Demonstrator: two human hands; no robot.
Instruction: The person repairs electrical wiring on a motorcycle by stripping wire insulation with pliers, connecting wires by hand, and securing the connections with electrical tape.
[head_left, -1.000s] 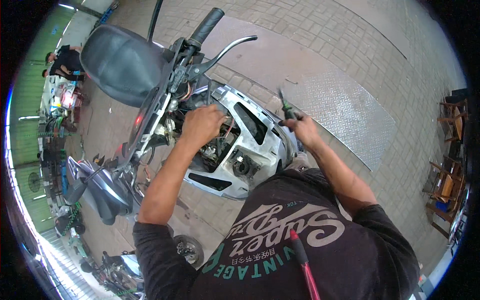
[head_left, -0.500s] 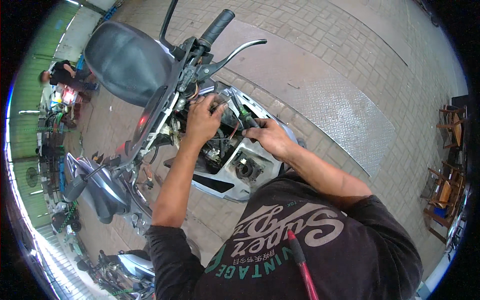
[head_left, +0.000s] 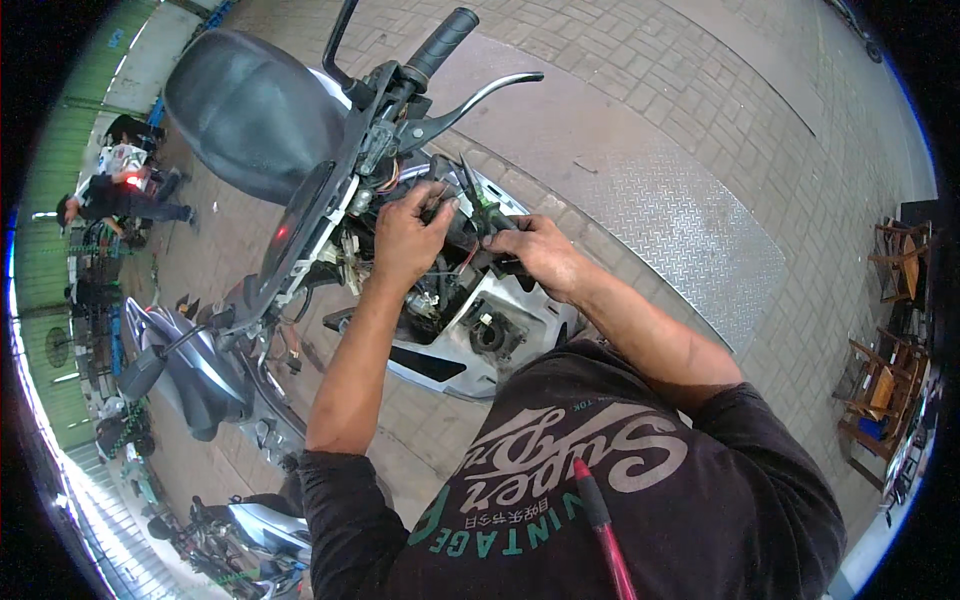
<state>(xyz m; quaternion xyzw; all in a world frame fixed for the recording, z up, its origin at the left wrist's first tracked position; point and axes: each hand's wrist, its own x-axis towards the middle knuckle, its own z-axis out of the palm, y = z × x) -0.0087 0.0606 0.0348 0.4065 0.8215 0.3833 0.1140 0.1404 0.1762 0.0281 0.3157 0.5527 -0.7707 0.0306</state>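
Note:
A scooter with its front panels off stands before me, its silver body panel [head_left: 522, 312] open over wires and parts. My right hand [head_left: 540, 255] is closed round the handles of a pair of long-nosed pliers [head_left: 484, 208] with green and black on them. Their jaws point up and away, parted, just right of my left fingers. My left hand [head_left: 405, 240] reaches into the cavity below the handlebar, fingers pinched together. What they hold is dark and mostly hidden. Thin coloured wires [head_left: 385, 183] show beside the left fingers.
Above my hands are the handlebar grip [head_left: 443, 47] and a brake lever [head_left: 490, 98]; the black seat [head_left: 255, 115] lies beyond. Another scooter [head_left: 195, 375] stands left. A person [head_left: 115, 195] bends far left. Wooden chairs [head_left: 885, 380] stand right, past a metal floor plate [head_left: 690, 240].
The pliers' jaws look wider apart, and my right hand has shifted slightly up. My left hand stays almost in place. The person far left has moved and bent over.

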